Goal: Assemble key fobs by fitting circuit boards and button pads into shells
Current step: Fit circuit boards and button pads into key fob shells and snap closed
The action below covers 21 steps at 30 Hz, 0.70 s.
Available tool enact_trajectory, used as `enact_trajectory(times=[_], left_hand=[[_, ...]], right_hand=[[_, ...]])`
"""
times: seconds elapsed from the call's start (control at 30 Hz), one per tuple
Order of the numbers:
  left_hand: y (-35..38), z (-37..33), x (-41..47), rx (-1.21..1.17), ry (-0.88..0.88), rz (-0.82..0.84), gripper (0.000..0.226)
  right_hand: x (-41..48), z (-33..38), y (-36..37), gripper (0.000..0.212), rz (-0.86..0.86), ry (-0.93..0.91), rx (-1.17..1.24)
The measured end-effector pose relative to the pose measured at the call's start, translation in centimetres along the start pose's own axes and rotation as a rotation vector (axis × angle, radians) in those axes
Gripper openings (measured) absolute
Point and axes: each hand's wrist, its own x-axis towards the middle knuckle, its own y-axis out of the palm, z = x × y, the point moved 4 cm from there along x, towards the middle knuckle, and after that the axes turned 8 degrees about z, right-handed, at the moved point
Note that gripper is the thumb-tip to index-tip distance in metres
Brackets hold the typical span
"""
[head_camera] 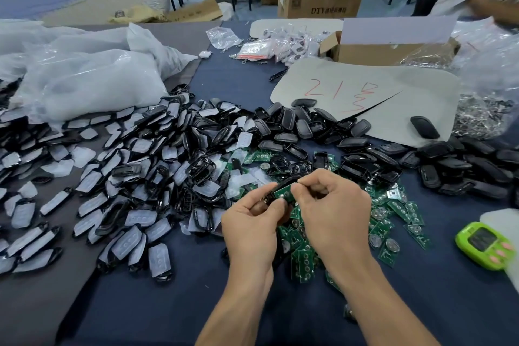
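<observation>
While my left hand [252, 222] grips a glossy black shell [283, 183], my right hand [334, 211] pinches its flat green board [281, 195]; seating hidden.

One black plastic shell half [281, 183], tilted, gripped by left hand [250, 223] above the table. One small green rectangular circuit board [281, 194] sits against its open face, pinched at the right edge by right hand [334, 205]. Heap of loose green circuit boards [394, 212] with round silver discs lies directly beneath and right of the hands, overlapping. To the left: wide spread of black shell frames with translucent white rubber button pads [126, 177], mostly pad side up. Behind: heap of plain black oval shell backs [303, 126], some hollow side up, extending right.
</observation>
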Motion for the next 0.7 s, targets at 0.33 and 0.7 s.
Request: enact_trajectory(times=[0.33, 0.7], left_hand=[[0.1, -1.3, 0.6, 0.07, 0.079, 0.079, 0.042], [-1.1, -2.7, 1.4, 0.607, 0.096, 0.341, 0.032]], right_hand=[[-0.5, 0.4, -0.8, 0.017, -0.052, 0.008, 0.062], [1.1, -1.1, 0.2, 0.018, 0.369, 0.124, 0.201]])
